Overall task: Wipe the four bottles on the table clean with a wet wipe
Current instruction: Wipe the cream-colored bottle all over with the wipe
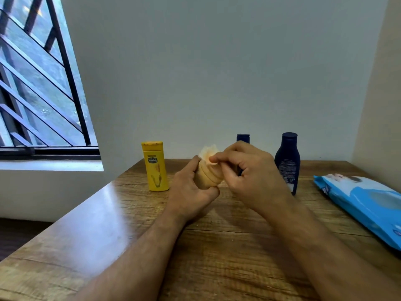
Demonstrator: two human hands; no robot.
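Observation:
My left hand (191, 187) grips a small tan ribbed bottle (209, 175), tilted, above the wooden table (108, 224). My right hand (249, 172) pinches a white wet wipe (208, 152) against the bottle's top end. A yellow bottle (155, 167) stands upright to the left. One dark blue bottle (287, 161) stands upright to the right. Behind my right hand, only the cap of another dark blue bottle (243, 137) shows.
A blue pack of wet wipes (364, 205) lies at the table's right edge. The table stands in a corner, with walls behind and to the right. A barred window (39, 83) is at the left.

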